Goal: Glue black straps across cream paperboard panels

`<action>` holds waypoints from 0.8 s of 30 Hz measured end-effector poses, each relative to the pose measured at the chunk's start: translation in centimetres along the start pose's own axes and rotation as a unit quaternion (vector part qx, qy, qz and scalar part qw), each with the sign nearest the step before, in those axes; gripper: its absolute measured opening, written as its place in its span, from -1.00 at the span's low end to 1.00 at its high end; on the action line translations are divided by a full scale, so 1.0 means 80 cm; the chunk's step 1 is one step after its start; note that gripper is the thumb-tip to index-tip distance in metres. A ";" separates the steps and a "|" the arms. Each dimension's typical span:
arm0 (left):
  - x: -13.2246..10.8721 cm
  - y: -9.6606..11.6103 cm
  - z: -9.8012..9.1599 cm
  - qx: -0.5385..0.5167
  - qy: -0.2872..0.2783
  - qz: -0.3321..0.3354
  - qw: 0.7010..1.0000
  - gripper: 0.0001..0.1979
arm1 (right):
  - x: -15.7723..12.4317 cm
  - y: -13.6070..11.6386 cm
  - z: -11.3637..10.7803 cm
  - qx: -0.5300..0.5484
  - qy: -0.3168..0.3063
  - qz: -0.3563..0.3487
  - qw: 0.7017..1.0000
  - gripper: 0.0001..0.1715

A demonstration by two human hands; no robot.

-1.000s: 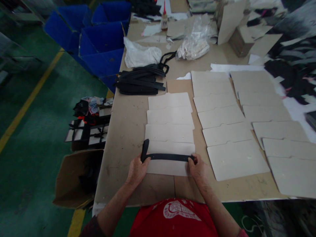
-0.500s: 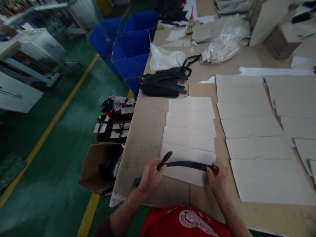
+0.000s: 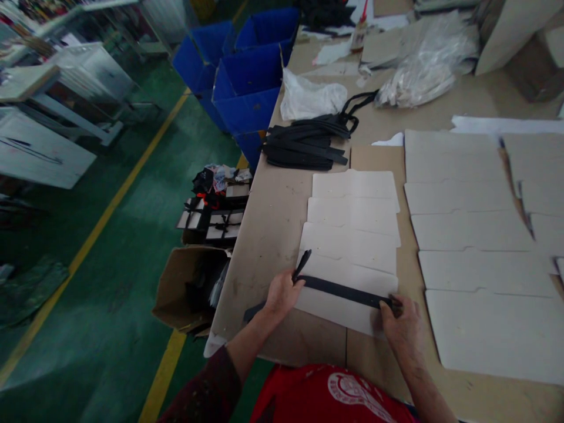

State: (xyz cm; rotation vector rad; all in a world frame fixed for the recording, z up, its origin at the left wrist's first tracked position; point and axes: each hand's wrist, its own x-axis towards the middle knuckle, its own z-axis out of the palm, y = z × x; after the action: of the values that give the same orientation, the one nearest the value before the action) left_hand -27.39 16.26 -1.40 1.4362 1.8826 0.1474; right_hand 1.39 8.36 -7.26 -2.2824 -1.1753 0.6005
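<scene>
A black strip (image 3: 341, 290) stretches between my hands across the nearest of several overlapping pale boards (image 3: 339, 314). My left hand (image 3: 282, 294) is closed on the strip's left end, and also grips more black strips (image 3: 302, 264) that stick up above the thumb and trail out below the wrist. At the strip's right end, my right hand (image 3: 402, 320) pinches it by the board's right edge. The strip looks straight and close to the board; whether it touches all along cannot be seen.
A pile of black strips (image 3: 304, 144) lies farther up the table beside a white bag (image 3: 312, 97). More overlapping boards (image 3: 489, 329) cover the right side. Blue bins (image 3: 249, 100) and an open cardboard box (image 3: 174, 288) stand left of the table's edge.
The strip between my hands has gone from slightly bowed to straight and lower against the board. The whole view has shifted a little, moving the table rightward in the picture.
</scene>
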 end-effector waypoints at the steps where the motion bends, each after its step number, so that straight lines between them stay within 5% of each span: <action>1: 0.002 -0.001 0.002 0.007 0.000 -0.004 1.000 -0.76 | 0.000 0.000 0.000 -0.003 -0.001 -0.002 1.000 -0.49; 24: 0.009 -0.003 0.009 0.056 0.010 -0.012 0.998 -0.75 | 0.001 -0.009 -0.006 -0.011 -0.008 0.013 1.000 -0.51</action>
State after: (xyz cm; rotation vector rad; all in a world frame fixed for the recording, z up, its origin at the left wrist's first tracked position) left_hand -27.17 16.55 -2.40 1.4907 1.9497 0.0454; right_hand 1.22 8.67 -6.46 -2.3177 -1.1677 0.6203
